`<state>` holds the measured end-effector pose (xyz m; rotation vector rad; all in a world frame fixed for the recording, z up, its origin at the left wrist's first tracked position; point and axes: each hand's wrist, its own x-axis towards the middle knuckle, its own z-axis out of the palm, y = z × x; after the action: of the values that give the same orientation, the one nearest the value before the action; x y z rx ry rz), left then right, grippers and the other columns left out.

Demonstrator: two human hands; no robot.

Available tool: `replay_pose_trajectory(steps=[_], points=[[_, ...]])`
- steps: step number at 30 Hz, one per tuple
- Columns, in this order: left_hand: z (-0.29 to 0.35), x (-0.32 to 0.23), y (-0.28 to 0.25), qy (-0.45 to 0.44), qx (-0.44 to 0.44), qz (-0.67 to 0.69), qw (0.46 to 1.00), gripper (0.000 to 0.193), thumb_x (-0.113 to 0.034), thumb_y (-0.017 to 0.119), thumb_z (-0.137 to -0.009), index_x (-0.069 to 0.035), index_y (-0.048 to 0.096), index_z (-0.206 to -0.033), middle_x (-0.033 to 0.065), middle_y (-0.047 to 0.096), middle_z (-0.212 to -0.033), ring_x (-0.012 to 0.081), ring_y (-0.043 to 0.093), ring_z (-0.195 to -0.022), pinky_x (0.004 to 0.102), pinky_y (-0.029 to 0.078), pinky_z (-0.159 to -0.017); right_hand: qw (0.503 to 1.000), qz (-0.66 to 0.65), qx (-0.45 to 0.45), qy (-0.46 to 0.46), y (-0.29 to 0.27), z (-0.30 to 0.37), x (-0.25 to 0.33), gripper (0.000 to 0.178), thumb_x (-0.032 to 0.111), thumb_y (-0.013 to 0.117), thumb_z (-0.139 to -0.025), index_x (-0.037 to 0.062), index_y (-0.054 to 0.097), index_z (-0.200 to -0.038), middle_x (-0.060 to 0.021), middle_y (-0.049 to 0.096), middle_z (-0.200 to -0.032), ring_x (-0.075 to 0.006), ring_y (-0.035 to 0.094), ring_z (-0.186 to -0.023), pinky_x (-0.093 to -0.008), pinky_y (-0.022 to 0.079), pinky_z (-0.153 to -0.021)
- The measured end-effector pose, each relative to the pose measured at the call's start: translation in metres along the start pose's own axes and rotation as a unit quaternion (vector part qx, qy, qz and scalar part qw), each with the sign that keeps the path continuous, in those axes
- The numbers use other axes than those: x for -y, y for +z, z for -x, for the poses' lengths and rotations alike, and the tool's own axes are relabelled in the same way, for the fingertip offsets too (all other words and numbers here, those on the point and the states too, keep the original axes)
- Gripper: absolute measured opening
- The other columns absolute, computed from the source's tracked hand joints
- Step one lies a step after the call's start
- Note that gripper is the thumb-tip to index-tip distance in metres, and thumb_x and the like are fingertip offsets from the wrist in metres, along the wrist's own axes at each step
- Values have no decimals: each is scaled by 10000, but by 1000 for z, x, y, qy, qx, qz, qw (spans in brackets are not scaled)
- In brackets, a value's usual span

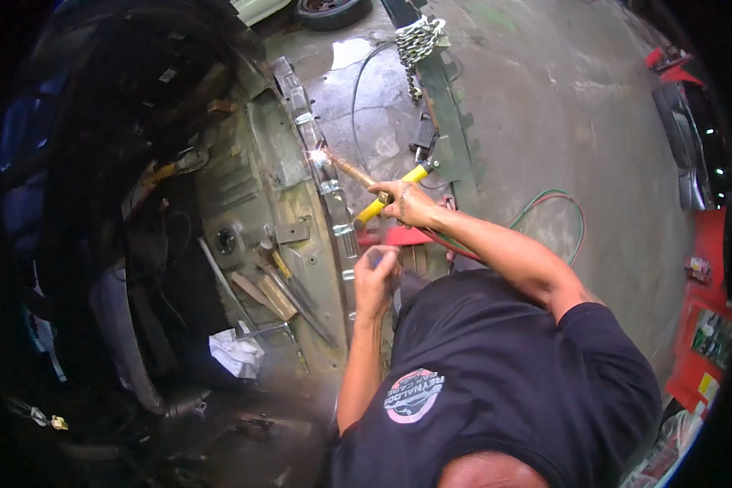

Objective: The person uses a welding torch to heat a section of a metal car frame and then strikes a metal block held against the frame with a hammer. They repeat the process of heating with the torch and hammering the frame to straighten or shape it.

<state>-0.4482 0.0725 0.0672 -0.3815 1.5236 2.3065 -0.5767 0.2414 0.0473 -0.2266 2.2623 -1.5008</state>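
Observation:
My right hand [411,203] is wrapped round a brass-coloured gas torch [354,172]. A bright flame glows at its tip, against the flanged metal sill [327,183] of a stripped car body. Red and green hoses [573,207] trail away from beneath my right forearm. My left hand [374,281] is closed beside the sill, lower down. Something small and dark shows between its fingers, too blurred to name. Behind my right hand, a yellow cylinder [419,172] with a dark end slants across.
On the car floor [236,191] lie a hammer [276,256], wooden pieces [276,297], metal bars and a crumpled white rag [236,354]. A chain [419,41] is heaped on a green steel beam [451,122]. A wheel [332,12] lies at the far side. Red cabinets [699,325] stand at right.

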Motion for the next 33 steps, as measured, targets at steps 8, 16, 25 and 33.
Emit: replay_pose_trajectory(steps=[8,16,25,33], points=[[78,-165,92,296,539,-73,785,350,-244,828,-799,-80,751,-1098,76,614,-851,243,605,-703,354,473,-627,994,29,-38,-100,5,-12,-26,580,5,687,-819,71,596,-1388,-118,697,-896,-158,633,-599,-344,524,-537],[96,-186,125,337,640,-17,690,209,-107,569,-1002,47,705,-1042,196,644,-903,245,518,-580,351,357,-504,999,23,4,-49,0,-7,1,551,31,701,-822,59,610,-1365,-136,704,-886,-172,655,-656,-359,526,-587],[120,-232,120,321,387,59,863,144,-69,574,-929,-21,614,-799,159,684,-791,257,525,-532,418,446,-510,1000,0,-7,-22,-7,-3,-6,555,78,714,-792,39,625,-1339,-149,716,-878,-185,656,-598,-359,530,-529],[113,-199,165,296,393,255,833,307,-160,483,-1040,59,633,-888,181,691,-848,276,455,-465,432,428,-488,997,35,-16,-69,4,-8,-14,573,30,695,-801,37,596,-1365,-125,692,-857,-161,648,-642,-338,537,-568]])
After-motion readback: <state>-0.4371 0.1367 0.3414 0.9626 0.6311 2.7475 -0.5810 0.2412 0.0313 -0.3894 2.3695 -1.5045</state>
